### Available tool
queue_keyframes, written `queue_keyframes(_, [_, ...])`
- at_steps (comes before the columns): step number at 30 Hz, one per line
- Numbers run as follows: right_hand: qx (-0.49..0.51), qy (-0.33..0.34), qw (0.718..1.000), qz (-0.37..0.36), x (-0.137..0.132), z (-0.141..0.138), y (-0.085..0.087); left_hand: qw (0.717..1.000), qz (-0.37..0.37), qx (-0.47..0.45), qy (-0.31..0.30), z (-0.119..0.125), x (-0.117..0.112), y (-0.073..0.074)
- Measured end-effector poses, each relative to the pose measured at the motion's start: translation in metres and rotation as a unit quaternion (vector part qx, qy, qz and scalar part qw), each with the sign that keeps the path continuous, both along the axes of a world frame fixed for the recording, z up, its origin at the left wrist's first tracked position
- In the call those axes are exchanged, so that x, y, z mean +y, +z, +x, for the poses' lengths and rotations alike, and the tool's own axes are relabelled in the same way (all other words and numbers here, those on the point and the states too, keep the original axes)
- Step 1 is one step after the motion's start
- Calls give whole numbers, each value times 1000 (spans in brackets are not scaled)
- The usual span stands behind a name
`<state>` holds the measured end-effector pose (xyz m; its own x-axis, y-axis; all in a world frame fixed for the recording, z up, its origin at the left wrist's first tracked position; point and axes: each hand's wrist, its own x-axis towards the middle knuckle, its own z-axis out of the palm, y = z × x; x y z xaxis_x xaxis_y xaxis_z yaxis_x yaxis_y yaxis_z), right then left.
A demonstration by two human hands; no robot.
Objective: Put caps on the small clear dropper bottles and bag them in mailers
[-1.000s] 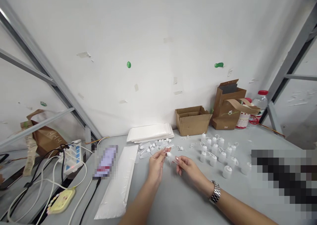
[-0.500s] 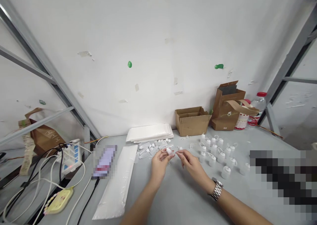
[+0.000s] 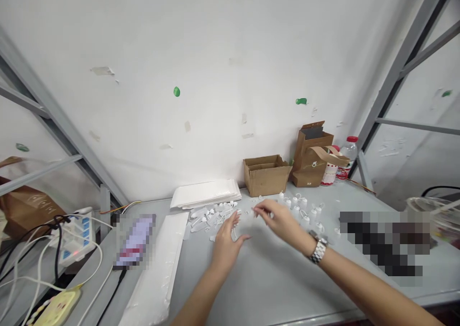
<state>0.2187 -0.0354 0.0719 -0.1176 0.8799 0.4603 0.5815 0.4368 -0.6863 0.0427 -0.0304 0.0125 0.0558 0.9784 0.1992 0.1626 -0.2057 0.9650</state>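
My left hand (image 3: pixel 227 242) is open, thumb and fingers apart, beside a pile of clear plastic pieces with white tips (image 3: pixel 206 216). My right hand (image 3: pixel 280 221), with a metal watch on the wrist, has its thumb and fingertips pinched together; what they hold, if anything, is too small to make out. Just left of those fingertips is a small whitish piece (image 3: pixel 247 212). Behind and right of my right hand stand several small translucent bottles with white caps and loops (image 3: pixel 304 216), partly covered by the hand and wrist.
White padded envelopes lie stacked (image 3: pixel 204 194) by the wall and singly (image 3: pixel 156 268) at left. A cardboard box (image 3: pixel 268 177), paper bag (image 3: pixel 311 165) and red-capped bottle (image 3: pixel 348 151) stand behind. A phone (image 3: pixel 136 240), power strip (image 3: pixel 77 237) and cables occupy the left.
My left hand no longer has the small white-capped piece between its fingers and has opened. My right hand has moved slightly up and now pinches. The view has shifted to the right.
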Motion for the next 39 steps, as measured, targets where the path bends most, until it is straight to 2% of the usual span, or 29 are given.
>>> queue_keyframes(3, [-30,-89,996,-5,19,30,22,998,27,58,14,-1,2,-2])
queue_keyframes(5, [-71,-137,988,-6,36,50,28,995,34,96,25,-2,3,-5])
queue_keyframes(7, [-143,-150,978,-19,53,65,25,992,34,119,34,-4,4,-8])
queue_keyframes(10, [-245,-161,956,-22,71,75,12,991,31,127,41,-6,6,-12])
queue_keyframes(16, [-295,-192,936,-20,84,77,-9,990,37,127,46,-8,10,-18])
queue_keyframes(22, [-318,-205,925,-28,88,79,-15,991,23,124,46,-7,9,-14])
queue_keyframes(28, [-330,-205,921,-31,87,76,-20,989,39,136,38,-7,9,-14])
queue_keyframes(35, [-347,-211,914,-15,84,74,-13,989,42,138,36,-8,11,-17])
queue_keyframes(39, [-365,-216,905,29,73,68,-1,979,40,199,36,-9,11,-17])
